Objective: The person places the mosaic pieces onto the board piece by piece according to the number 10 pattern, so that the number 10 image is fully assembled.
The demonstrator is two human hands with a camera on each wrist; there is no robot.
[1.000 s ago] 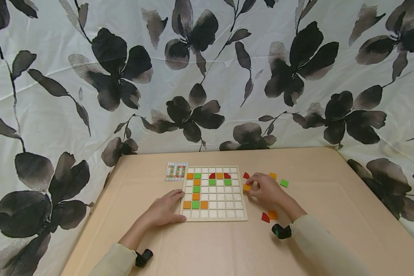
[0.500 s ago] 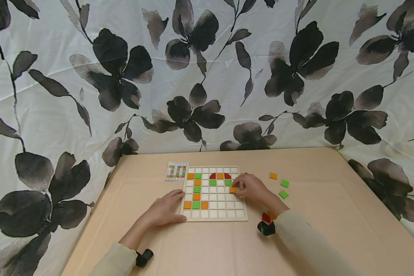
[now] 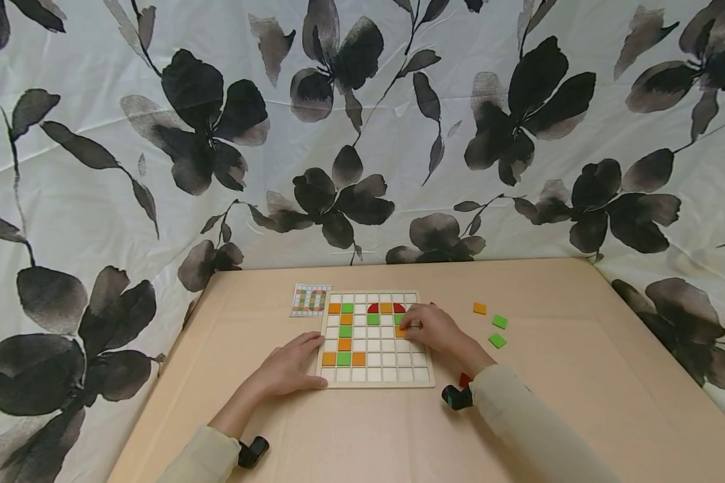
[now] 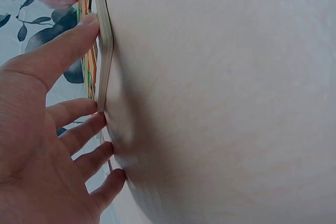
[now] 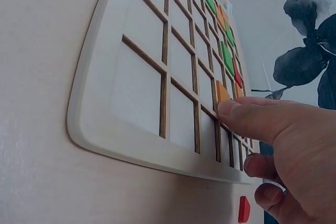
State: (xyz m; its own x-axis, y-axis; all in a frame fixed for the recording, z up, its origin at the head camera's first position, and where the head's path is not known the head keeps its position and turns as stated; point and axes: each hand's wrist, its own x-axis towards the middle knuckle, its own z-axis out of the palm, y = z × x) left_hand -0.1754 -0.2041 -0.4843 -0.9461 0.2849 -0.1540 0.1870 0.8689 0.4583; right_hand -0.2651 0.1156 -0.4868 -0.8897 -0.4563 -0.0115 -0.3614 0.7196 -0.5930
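Note:
A white grid board (image 3: 389, 376) lies on the table with orange, green and red pieces in some cells. My left hand (image 3: 288, 367) rests at its left edge, fingers spread, the thumb at the lower corner; the left wrist view shows the fingertips against the board's side (image 4: 104, 51). Over the right part of the board, my right hand (image 3: 438, 329) pinches an orange square (image 5: 223, 92) at a cell just below a green square. Part of that square is hidden behind the thumb.
A small pattern card (image 3: 308, 300) lies by the board's upper left corner. Right of the board are an orange square (image 3: 479, 308) and two green squares (image 3: 499, 323). A red piece (image 3: 464, 380) shows beside the right wrist camera (image 3: 456, 398).
My right hand has carried the orange square leftward from the table beside the board onto a cell in its right part. My left hand has stayed in place.

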